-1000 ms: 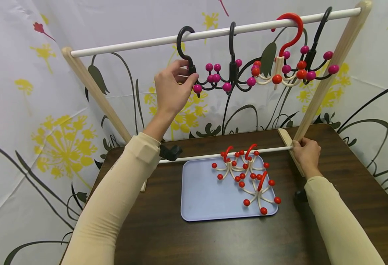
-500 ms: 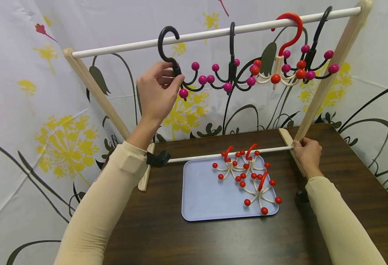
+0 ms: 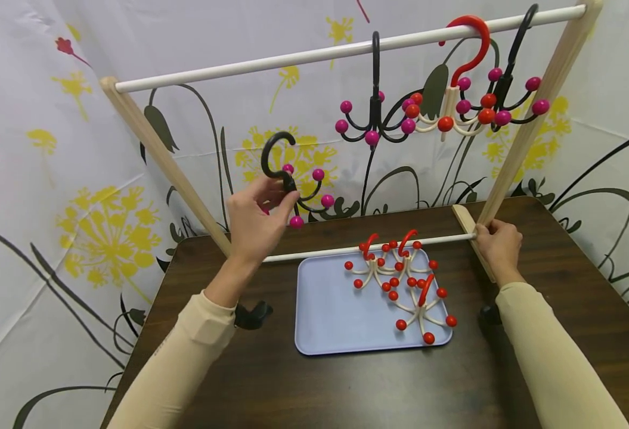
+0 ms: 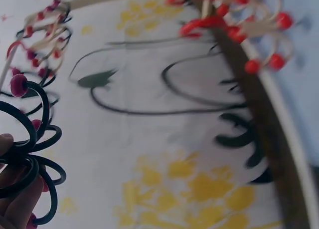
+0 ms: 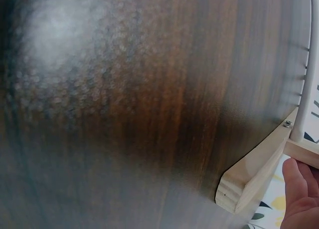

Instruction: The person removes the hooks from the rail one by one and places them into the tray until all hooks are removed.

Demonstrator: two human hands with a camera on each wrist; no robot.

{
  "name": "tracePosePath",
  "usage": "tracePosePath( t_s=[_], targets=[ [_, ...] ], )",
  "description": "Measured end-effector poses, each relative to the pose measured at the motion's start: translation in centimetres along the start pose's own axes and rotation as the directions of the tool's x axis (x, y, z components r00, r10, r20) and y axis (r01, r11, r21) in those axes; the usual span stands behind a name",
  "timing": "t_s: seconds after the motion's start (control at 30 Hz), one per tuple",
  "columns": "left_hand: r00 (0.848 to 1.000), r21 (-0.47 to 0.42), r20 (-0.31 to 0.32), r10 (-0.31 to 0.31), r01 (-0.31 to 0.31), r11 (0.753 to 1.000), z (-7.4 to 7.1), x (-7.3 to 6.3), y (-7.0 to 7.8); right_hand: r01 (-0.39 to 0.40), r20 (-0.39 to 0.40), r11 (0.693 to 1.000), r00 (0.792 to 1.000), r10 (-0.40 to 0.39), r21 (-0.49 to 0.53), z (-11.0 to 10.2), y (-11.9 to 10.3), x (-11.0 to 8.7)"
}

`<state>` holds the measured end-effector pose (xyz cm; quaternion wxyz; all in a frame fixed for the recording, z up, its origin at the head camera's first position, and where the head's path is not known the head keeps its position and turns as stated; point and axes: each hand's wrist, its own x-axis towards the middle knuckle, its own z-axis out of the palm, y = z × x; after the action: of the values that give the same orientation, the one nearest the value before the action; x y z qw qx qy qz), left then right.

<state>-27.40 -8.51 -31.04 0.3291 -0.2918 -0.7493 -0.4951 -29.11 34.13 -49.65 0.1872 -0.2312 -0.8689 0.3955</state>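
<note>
My left hand (image 3: 257,220) pinches the stem of a black hook hanger (image 3: 290,183) whose curved arms end in pink balls. Its hook is free of the white rail (image 3: 239,67) and hangs in the air below it. In the left wrist view, the same hanger's arms and pink ball (image 4: 19,85) show beside the fingertips. My right hand (image 3: 499,247) grips the foot of the rack's right wooden post (image 3: 510,167). From the right wrist view, its fingers (image 5: 295,181) are seen at the post, partly cut off by the frame edge.
Two black hangers (image 3: 375,113) with pink balls and a red-hooked one (image 3: 483,53) with red balls hang on the rail. Below, a pale blue tray (image 3: 325,310) carries several red-hooked hangers (image 3: 420,310). A lower white bar (image 3: 314,255) runs behind the tray.
My left hand has lifted the black hanger off the rail, moving it left and then down. The right hand has stayed at the post's foot.
</note>
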Motion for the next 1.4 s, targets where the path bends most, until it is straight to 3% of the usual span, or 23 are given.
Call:
tracePosePath(
  t_s=[0.17,0.33,0.43,0.53,0.63,0.7,1.13,1.4],
  targets=[
    [0.996,0.014,0.087,-0.011,0.01,1.0,2.0,-5.2,-1.6,0.006,0.001,1.0,1.0,-0.006,0.002,0.0,0.0,0.0],
    [0.981,0.069,0.174,-0.085,0.074,0.995,4.4,-11.3,-2.1,-0.004,0.011,1.0,1.0,0.004,-0.003,0.3,0.1,0.0],
    [0.958,0.11,0.232,-0.168,0.146,0.983,5.9,-14.3,-2.5,-0.002,0.008,1.0,1.0,0.002,0.001,0.4,0.0,0.0],
    [0.926,0.163,0.288,-0.244,0.204,0.965,7.4,-16.4,-2.6,0.002,0.004,1.0,1.0,-0.002,0.004,0.3,0.0,0.0],
    [0.897,0.213,0.337,-0.287,0.225,0.951,8.6,-17.6,-2.5,0.002,-0.001,1.0,1.0,-0.002,0.002,0.3,0.1,0.0],
    [0.889,0.241,0.348,-0.298,0.223,0.945,9.2,-18.1,-2.3,0.0,0.003,1.0,1.0,0.0,-0.003,0.4,0.2,0.0],
    [0.886,0.27,0.32,-0.336,0.255,0.929,11.4,-20.0,-1.8,0.011,-0.014,1.0,1.0,-0.011,0.002,0.3,0.1,-0.2],
    [0.857,0.303,0.342,-0.385,0.287,0.909,12.0,-19.8,-1.5,0.016,-0.014,1.0,1.0,-0.016,0.002,0.0,0.1,0.0]
  ],
)
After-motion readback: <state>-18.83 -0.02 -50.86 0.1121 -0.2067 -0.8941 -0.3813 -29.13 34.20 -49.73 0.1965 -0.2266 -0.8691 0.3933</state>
